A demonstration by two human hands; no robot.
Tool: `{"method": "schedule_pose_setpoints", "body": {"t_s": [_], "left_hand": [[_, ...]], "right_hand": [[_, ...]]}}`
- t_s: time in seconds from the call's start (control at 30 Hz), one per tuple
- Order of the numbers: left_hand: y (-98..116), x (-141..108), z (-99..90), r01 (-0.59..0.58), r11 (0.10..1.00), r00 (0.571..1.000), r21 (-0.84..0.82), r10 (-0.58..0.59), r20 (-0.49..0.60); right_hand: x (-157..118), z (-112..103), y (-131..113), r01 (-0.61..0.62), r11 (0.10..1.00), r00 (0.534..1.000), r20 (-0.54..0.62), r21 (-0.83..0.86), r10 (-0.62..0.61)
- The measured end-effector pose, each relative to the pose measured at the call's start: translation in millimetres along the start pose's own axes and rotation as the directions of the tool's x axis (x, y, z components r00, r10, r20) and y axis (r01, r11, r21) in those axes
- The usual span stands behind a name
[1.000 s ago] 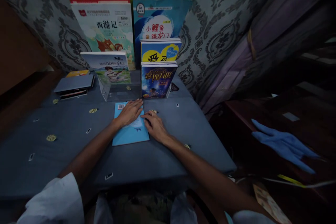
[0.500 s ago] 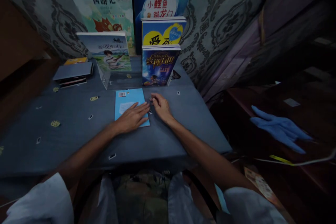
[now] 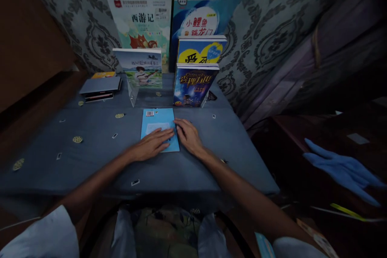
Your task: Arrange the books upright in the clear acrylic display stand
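- One blue book point(image 3: 160, 118), mid-frame
- Left hand point(image 3: 152, 143): flat on it, open-palmed
- Right hand point(image 3: 188, 136): curled at its right edge, can't tell if pinching

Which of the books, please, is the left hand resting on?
The light blue book, lying flat with a barcode showing; the left hand is apart from all the other books.

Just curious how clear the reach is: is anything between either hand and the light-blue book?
Nothing visible. The left hand lies on the light-blue book, and the right hand is at its right edge, though whether it touches is unclear.
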State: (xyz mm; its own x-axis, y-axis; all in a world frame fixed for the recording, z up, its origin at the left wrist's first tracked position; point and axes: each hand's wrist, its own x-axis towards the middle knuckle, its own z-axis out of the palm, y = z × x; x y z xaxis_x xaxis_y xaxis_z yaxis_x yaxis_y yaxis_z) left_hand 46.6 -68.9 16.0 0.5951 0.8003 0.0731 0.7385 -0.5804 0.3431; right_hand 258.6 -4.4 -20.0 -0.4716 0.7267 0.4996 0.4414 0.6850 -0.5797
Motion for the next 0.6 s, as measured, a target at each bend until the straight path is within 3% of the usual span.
{"method": "schedule_pose_setpoints", "body": {"t_s": [0.17, 0.3, 0.43, 0.6], "left_hand": [[-63, 12, -1.0, 0.155, 0.986, 0.982, 0.067, -0.146, -0.116], [-103, 23, -5.0, 0.288, 0.956, 0.945, 0.052, -0.275, -0.175], [-124, 27, -3.6, 0.277, 0.96, 0.929, -0.034, -0.277, -0.245], [-136, 27, -1.7, 0.196, 0.967, 0.918, -0.16, -0.239, -0.318]], "right_hand": [[1, 5, -9, 0.097, 0.991, 0.979, 0.19, -0.088, -0.079], [16, 6, -18, 0.15, 0.978, 0.93, 0.357, -0.143, -0.09], [47, 16, -24, 0.178, 0.969, 0.87, 0.487, -0.172, -0.073], [73, 51, -33, 0.204, 0.958, 0.844, 0.533, -0.2, -0.069]]}}
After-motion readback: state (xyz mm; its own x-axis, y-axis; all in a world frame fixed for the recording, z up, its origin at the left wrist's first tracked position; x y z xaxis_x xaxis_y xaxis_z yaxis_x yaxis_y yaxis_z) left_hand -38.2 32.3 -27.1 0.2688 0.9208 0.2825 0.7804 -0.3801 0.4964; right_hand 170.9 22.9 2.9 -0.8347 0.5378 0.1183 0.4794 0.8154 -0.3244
